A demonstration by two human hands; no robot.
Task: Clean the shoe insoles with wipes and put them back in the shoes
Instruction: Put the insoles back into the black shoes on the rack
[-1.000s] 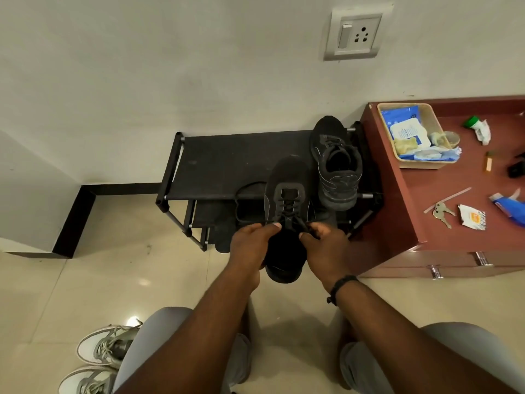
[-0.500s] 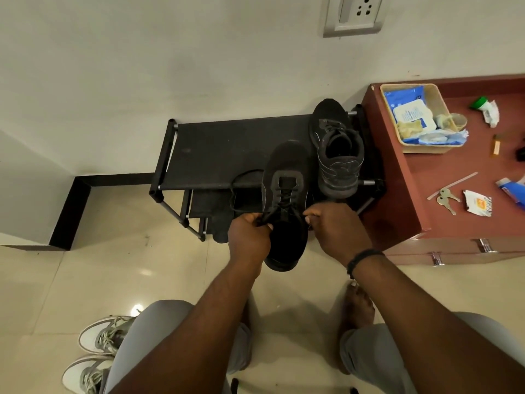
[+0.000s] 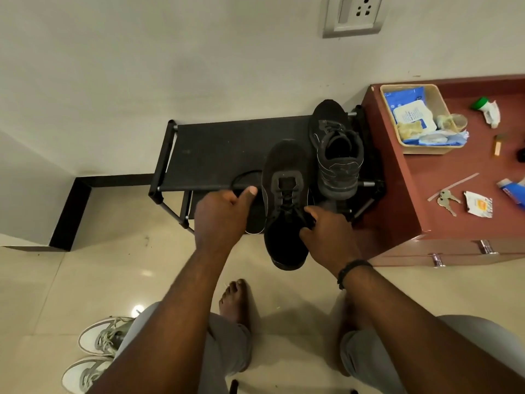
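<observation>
Shoe (image 3: pixel 285 206) in black is held over the front edge of the shoe rack (image 3: pixel 227 149), toe toward the wall, with the right hand (image 3: pixel 326 234) pinching its laces at the collar. Just left of it, the left hand (image 3: pixel 220 217) curls round the edge of a dark insole (image 3: pixel 250 220), thumb up. The step looks like handling an insole, though whether it is coming out or going back I cannot tell. Next, the insole needs to be lined up heel-first with the shoe's opening or carried to the wipes pack (image 3: pixel 409 112), which lies in a basket (image 3: pixel 443 109) on the red tabletop (image 3: pixel 454 223). A second black shoe (image 3: pixel 336 155) stands on the rack. No writing is legible on the pack or shoes.
</observation>
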